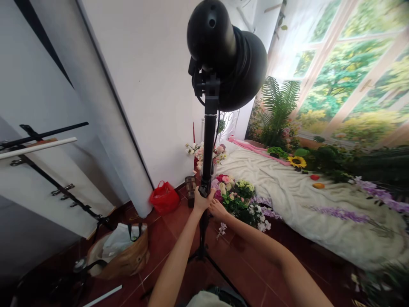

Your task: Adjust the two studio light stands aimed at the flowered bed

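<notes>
A black light stand rises upright in front of me, its legs spread on the tiled floor. On its top sits a black lamp head with a round reflector and a cable wound around it. My left hand is wrapped around the pole at a clamp joint. Just below it on the right, my right hand also closes on the pole, its fingertips partly hidden. Artificial flowers stand right behind the hands.
A bed with a cream blanket strewn with flowers lies on the right. On the left are a red bag, a woven basket and another black stand. A small brown chest stands by the wall.
</notes>
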